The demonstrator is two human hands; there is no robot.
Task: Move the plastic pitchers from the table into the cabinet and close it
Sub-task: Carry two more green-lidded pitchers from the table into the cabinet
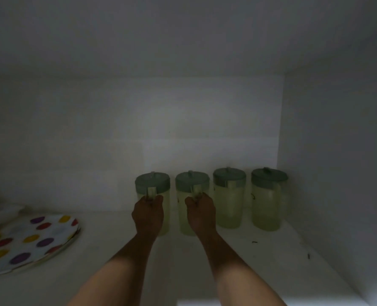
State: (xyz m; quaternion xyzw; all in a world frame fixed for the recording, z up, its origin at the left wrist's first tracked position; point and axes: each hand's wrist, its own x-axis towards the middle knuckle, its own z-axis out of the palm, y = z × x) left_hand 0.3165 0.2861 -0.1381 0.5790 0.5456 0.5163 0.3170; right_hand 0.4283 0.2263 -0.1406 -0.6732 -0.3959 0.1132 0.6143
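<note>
Inside the cabinet, each hand's fingers pinch a pitcher handle — left hand, right hand — no readable labels.

Four green-lidded pitchers upright, rowed on cabinet shelf.

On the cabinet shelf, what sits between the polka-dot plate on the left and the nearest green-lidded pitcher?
Nothing: in the head view, the white shelf is bare between the round multicoloured polka-dot plate and the leftmost translucent plastic pitcher with green lid, which the left hand grips.
</note>
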